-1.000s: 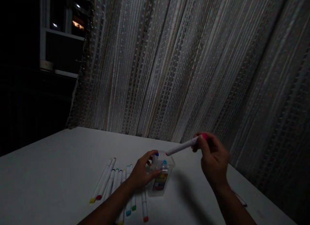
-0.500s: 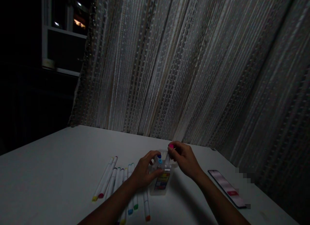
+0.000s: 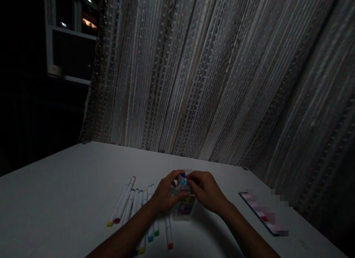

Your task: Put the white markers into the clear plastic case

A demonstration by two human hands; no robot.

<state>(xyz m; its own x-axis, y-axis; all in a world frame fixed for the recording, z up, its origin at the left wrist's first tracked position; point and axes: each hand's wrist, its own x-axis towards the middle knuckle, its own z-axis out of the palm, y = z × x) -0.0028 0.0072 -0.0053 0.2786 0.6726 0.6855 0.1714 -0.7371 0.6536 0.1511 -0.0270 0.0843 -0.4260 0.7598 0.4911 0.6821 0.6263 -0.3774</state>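
Note:
A clear plastic marker case with a coloured label stands upright on the white table. Blue-capped markers stick out of its top. My left hand grips the case's left side. My right hand closes over the top right of the case, fingers on the marker ends; the pink-capped marker is hidden under it. Several white markers with coloured caps lie in a row to the left of the case, partly under my left forearm.
A phone lies flat on the table to the right, close to the edge. A striped curtain hangs right behind the table. A dark window is at the upper left.
My right hand brought the pink-capped marker down from the air into the case, then settled over the case's top. My left hand stayed on the case.

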